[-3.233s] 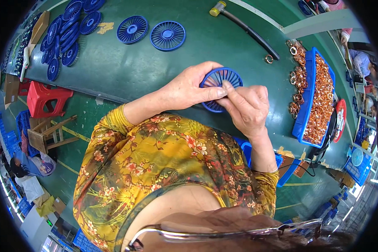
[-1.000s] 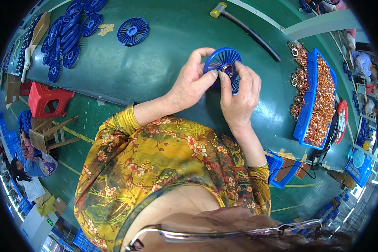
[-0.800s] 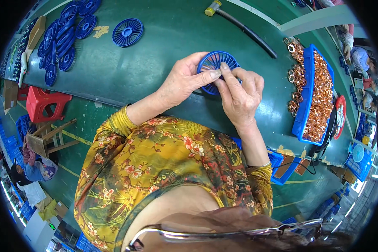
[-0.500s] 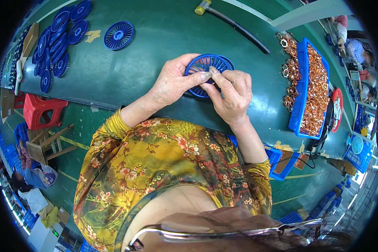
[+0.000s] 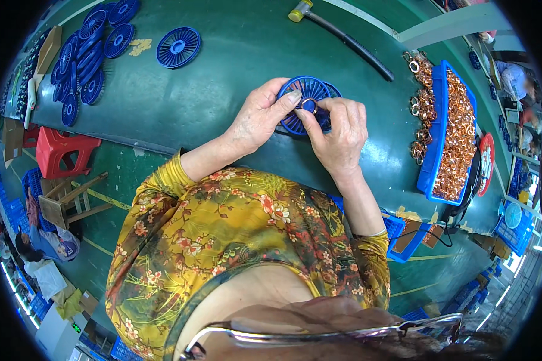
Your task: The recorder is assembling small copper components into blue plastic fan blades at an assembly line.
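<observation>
Held over the table in front of me is a blue spoked plastic disc (image 5: pixel 310 86), tilted toward me. My left hand (image 5: pixel 258 118) grips its left rim, with the thumb lying over the spokes near the hub. A copper ring (image 5: pixel 309 103) sits at the disc's hub, pinched between the thumb and index finger of my right hand (image 5: pixel 344 131). I cannot tell whether the ring is seated around the hub or only resting against it. Behind this disc, partly hidden, a second blue spoked disc (image 5: pixel 333 92) shows its edge.
On the green table lie a single blue disc (image 5: pixel 179 47) and a heap of similar discs (image 5: pixel 81 57) at far left. A hammer (image 5: pixel 343 37) lies at the back. To the right are loose copper rings (image 5: pixel 423 103) and a blue tray (image 5: pixel 431 141) full of rings. A red stool (image 5: pixel 59 148) stands left.
My left thumb has pulled back from the right fingertips. The right fingers have spread a little, and the copper ring at the hub now shows. The whole view has shifted slightly.
</observation>
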Motion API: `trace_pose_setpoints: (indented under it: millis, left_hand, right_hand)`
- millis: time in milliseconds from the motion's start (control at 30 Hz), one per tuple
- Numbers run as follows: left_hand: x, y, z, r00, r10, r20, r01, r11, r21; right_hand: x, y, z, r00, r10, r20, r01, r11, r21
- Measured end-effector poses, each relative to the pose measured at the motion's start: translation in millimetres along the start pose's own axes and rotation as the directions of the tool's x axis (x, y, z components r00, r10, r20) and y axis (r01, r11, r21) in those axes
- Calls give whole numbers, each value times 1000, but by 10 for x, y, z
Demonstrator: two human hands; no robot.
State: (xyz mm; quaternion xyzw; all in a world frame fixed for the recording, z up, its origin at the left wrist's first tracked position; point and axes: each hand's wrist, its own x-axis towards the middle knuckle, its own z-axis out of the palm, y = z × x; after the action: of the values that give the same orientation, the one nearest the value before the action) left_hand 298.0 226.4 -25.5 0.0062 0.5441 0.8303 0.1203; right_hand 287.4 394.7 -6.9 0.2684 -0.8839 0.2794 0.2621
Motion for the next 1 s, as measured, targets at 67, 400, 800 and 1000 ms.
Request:
trace_pose_setpoints:
  millis: [67,400,800,1000]
  left_hand:
    - [5,10,9,1000,11,0,-11,1000,26]
    - [-58,74,41,999,-37,-24,40,982,183]
    - [-83,73,-4,988,110,110,-130,973,192]
    - [-94,123,27,975,141,171,-172,968,183]
  right_hand:
    - [-9,-27,29,999,14,-42,-15,1000,-13]
    - [-19,-64,31,998,-13,-54,6,993,-116]
    - [54,-46,-125,976,-217,-14,216,975,-44]
    - [134,32,-195,943,-333,16,331,941,68]
